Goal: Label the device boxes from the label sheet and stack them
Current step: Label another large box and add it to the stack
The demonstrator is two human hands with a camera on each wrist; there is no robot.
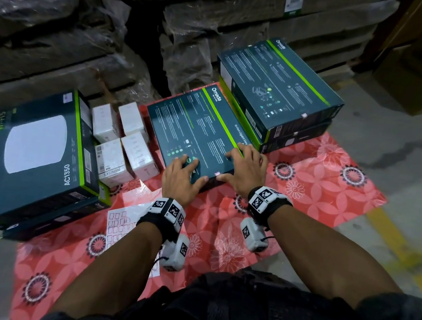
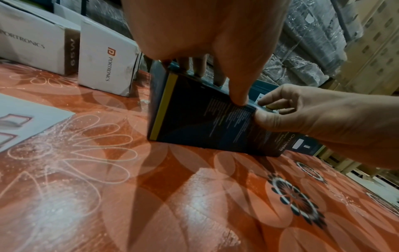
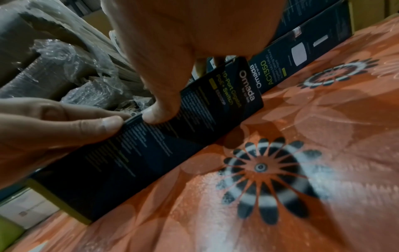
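Switch box (image 1: pixel 202 133), dark teal, lies flat on the red floral mat (image 1: pixel 319 187) at centre, printed back face up. Left hand (image 1: pixel 182 176) at the box's 7 o'clock corner: fingers spread on the top face, thumb (image 2: pixel 238 95) pressed on the near side wall. Right hand (image 1: pixel 243 168) at the 5 o'clock corner, fingers likewise over the top edge, thumb (image 3: pixel 159 112) on the near wall; both hands clamp the box. Two-box stack (image 1: pixel 284 94) at 2 o'clock, touching. Four white boxes (image 1: pixel 125 143) at 9 o'clock. Access-point box (image 1: pixel 39 152) further toward 9. Label sheet (image 1: pixel 119 224) at 7 o'clock, flat on the mat.
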